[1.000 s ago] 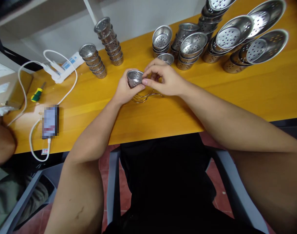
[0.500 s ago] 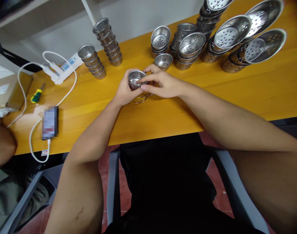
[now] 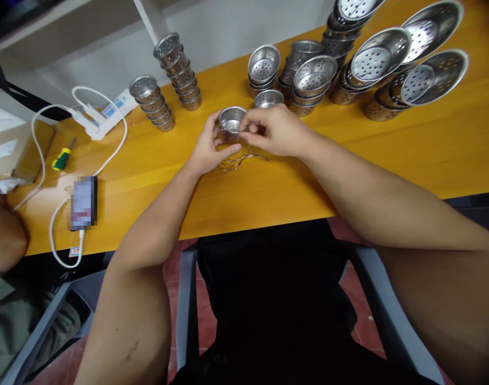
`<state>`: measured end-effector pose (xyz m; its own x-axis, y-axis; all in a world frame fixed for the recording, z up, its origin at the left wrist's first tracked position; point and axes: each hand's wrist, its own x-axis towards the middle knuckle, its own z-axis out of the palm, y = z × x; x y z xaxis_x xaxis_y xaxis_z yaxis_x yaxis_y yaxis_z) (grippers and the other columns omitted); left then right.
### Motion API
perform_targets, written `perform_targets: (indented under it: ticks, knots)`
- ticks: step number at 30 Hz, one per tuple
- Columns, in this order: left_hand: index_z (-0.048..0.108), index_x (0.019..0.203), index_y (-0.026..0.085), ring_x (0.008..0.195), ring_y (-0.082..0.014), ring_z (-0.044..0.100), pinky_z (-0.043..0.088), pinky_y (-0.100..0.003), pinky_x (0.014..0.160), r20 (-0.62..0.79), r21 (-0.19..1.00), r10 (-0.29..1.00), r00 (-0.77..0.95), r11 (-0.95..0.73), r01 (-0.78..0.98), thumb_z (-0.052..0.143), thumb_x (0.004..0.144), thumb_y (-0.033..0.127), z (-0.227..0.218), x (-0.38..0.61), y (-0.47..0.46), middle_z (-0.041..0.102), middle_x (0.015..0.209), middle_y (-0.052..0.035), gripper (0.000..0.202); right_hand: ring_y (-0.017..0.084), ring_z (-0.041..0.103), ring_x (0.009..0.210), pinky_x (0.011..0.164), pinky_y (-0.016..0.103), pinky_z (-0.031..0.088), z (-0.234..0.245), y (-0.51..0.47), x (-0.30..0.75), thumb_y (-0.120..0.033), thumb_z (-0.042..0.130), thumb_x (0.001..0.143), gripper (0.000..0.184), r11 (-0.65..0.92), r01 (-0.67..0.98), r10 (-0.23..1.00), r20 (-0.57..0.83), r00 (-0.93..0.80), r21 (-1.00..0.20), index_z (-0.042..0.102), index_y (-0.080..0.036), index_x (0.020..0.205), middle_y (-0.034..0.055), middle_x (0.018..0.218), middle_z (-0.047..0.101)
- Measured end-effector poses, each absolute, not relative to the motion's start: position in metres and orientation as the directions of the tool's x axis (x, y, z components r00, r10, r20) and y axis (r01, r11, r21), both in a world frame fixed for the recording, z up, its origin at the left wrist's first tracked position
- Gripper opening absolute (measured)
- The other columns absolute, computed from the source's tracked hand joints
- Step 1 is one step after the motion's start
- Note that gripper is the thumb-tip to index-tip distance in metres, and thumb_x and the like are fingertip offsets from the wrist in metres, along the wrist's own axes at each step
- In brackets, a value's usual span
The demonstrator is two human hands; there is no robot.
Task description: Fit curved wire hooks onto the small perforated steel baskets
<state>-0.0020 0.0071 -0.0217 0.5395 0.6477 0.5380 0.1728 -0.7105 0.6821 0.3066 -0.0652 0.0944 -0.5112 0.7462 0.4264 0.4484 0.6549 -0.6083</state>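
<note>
My left hand (image 3: 207,149) curls around a small perforated steel cup (image 3: 231,117) held just above the yellow table (image 3: 268,182). My right hand (image 3: 274,131) pinches at the cup's rim with thumb and forefinger; I cannot make out anything else in the pinch. Under both hands lies a small pile of bent wire handles (image 3: 234,160). A single loose steel cup (image 3: 267,98) stands just behind my right hand.
Stacks of small steel cups (image 3: 179,69) (image 3: 153,102) stand at back left, stacks of larger perforated bowls (image 3: 373,59) at back right. A phone (image 3: 83,202) on a white cable, a power strip (image 3: 104,109), a screwdriver (image 3: 62,155) and a cardboard box (image 3: 12,149) lie left. Another person's arm (image 3: 4,235) is at far left.
The cup has been lifted slightly and shifted right, away from me. My right hand has drawn back from lying across its top to pinching at its rim.
</note>
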Motion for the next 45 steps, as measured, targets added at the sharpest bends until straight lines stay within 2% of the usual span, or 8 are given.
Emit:
perform_targets:
  ticks: [8, 15, 22, 27, 32, 37, 41, 45]
  knots:
    - [0.045, 0.188, 0.048, 0.164, -0.0375, 0.076, 0.075, -0.057, 0.127, 0.499, 0.720, 0.711, 0.495, -0.658, 0.220, 0.086, 0.112, 0.091, -0.018, -0.007, 0.002, 0.058, 0.198, -0.0152, 0.097, 0.044, 0.083, 0.104, 0.104, 0.067, 0.066, 0.097, -0.051, 0.323, -0.076, 0.079, 0.124, 0.034, 0.464, 0.647, 0.872, 0.440, -0.214, -0.605, 0.084, -0.042, 0.120, 0.0058, 0.095, 0.090]
    - [0.052, 0.185, 0.045, 0.161, -0.0352, 0.075, 0.074, -0.053, 0.126, 0.487, 0.687, 0.729, 0.482, -0.660, 0.304, 0.081, 0.117, 0.080, -0.010, -0.007, -0.003, 0.059, 0.196, -0.0131, 0.083, 0.050, 0.078, 0.129, 0.115, 0.075, 0.062, 0.078, -0.029, 0.337, -0.072, 0.073, 0.124, 0.030, 0.370, 0.700, 0.905, 0.406, -0.124, -0.611, 0.083, -0.043, 0.128, 0.0105, 0.115, 0.094]
    - [0.061, 0.180, 0.042, 0.165, -0.0389, 0.076, 0.073, -0.058, 0.128, 0.492, 0.646, 0.726, 0.480, -0.674, 0.358, 0.082, 0.118, 0.081, 0.004, -0.006, -0.013, 0.058, 0.198, -0.0164, 0.076, 0.048, 0.085, 0.130, 0.118, 0.071, 0.064, 0.104, -0.042, 0.312, -0.039, 0.068, 0.127, 0.027, 0.103, 0.906, 0.966, 0.258, 0.008, -0.411, 0.088, -0.033, 0.144, 0.0163, 0.147, 0.096]
    - [0.066, 0.173, 0.040, 0.166, -0.0392, 0.077, 0.074, -0.060, 0.132, 0.528, 0.610, 0.728, 0.438, -0.684, 0.401, 0.081, 0.117, 0.088, 0.015, -0.009, -0.014, 0.062, 0.195, -0.0167, 0.076, 0.052, 0.088, 0.140, 0.118, 0.068, 0.068, 0.120, -0.054, 0.302, -0.026, 0.070, 0.125, 0.034, 0.055, 0.946, 0.978, 0.210, 0.013, -0.318, 0.093, -0.027, 0.151, 0.0198, 0.150, 0.095]
    - [0.072, 0.157, 0.037, 0.191, -0.0441, 0.054, 0.047, -0.074, 0.160, 0.646, 0.545, 0.726, 0.234, -0.654, 0.524, 0.077, 0.110, 0.103, 0.028, -0.043, 0.014, 0.063, 0.194, -0.0127, 0.081, 0.054, 0.086, 0.148, 0.124, 0.073, 0.068, 0.125, -0.063, 0.305, -0.037, 0.072, 0.124, 0.034, 0.072, 0.932, 0.979, 0.206, 0.003, -0.355, 0.093, -0.035, 0.151, 0.0159, 0.151, 0.096]
    - [0.052, 0.174, 0.039, 0.205, -0.0330, 0.008, 0.005, -0.067, 0.169, 0.773, 0.528, 0.626, -0.101, -0.547, 0.650, 0.070, 0.109, 0.112, 0.041, -0.109, 0.048, 0.044, 0.209, -0.0035, 0.099, 0.052, 0.084, 0.147, 0.118, 0.075, 0.070, 0.117, -0.062, 0.311, -0.059, 0.072, 0.124, 0.028, 0.135, 0.887, 0.965, 0.261, -0.017, -0.442, 0.088, -0.054, 0.145, 0.0046, 0.137, 0.099]
    - [0.042, 0.178, 0.029, 0.200, -0.0323, 0.004, 0.006, -0.065, 0.164, 0.779, 0.534, 0.597, -0.190, -0.475, 0.699, 0.054, 0.097, 0.130, 0.046, -0.139, 0.049, 0.044, 0.204, -0.0041, 0.130, 0.054, 0.085, 0.130, 0.110, 0.078, 0.069, 0.096, -0.047, 0.323, -0.074, 0.078, 0.120, 0.031, 0.351, 0.742, 0.915, 0.377, -0.143, -0.571, 0.089, -0.045, 0.123, 0.0099, 0.114, 0.097]
    - [0.053, 0.166, 0.024, 0.204, -0.0179, 0.010, 0.015, -0.060, 0.150, 0.570, 0.586, 0.816, 0.099, -0.488, 0.647, 0.042, 0.122, 0.109, 0.045, -0.144, 0.045, 0.081, 0.169, -0.0025, 0.097, 0.051, 0.083, 0.124, 0.114, 0.077, 0.064, 0.087, -0.039, 0.330, -0.085, 0.072, 0.122, 0.043, 0.414, 0.663, 0.903, 0.370, -0.216, -0.624, 0.087, -0.044, 0.125, 0.0098, 0.113, 0.095]
